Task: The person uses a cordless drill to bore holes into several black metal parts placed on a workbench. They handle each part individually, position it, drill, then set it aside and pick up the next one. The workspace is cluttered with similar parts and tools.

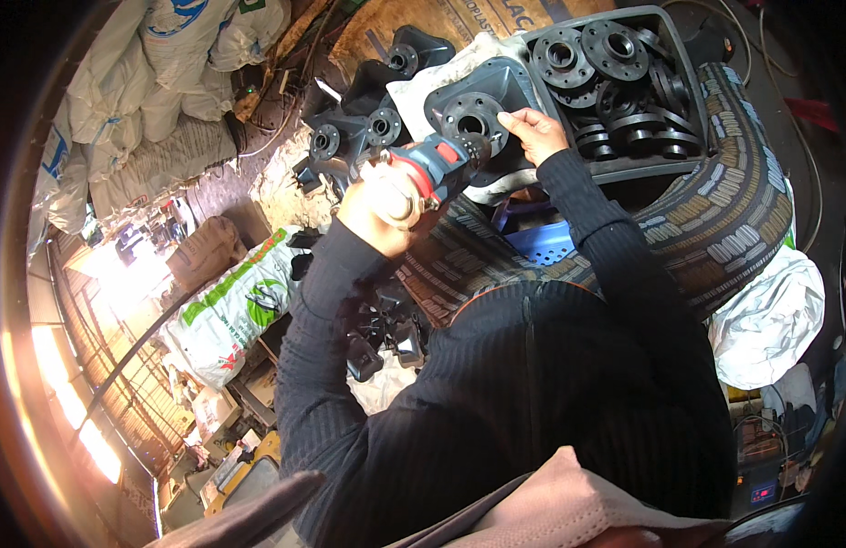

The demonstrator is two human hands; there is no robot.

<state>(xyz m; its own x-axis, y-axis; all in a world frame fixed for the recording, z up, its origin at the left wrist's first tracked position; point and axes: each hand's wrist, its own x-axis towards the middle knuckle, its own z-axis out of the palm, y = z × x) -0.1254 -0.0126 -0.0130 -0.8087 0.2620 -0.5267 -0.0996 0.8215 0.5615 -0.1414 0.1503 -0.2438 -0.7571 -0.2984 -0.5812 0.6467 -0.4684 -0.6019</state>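
Observation:
My left hand [373,219] is wrapped round the grip of a cordless drill [434,163] with a red and blue-grey body. Its dark nose points at a round black flange [453,120] with a large centre hole and small holes round its rim. The flange sits on a black funnel-shaped part [496,75] with a square rim. At the flange's right edge is my right hand [539,137], thumb and fingertips pinched together. Whatever lies between those fingertips is too small to make out. The drill's tip is partly hidden, so contact with the flange cannot be told.
Right of the funnel part, a grey bin [692,91] holds several black flanges. More black funnel-shaped parts [350,132] lie to the left. A patterned padded surface [724,205] curves round at right, near a blue perforated basket [544,245]. White sacks [181,91] are piled at far left.

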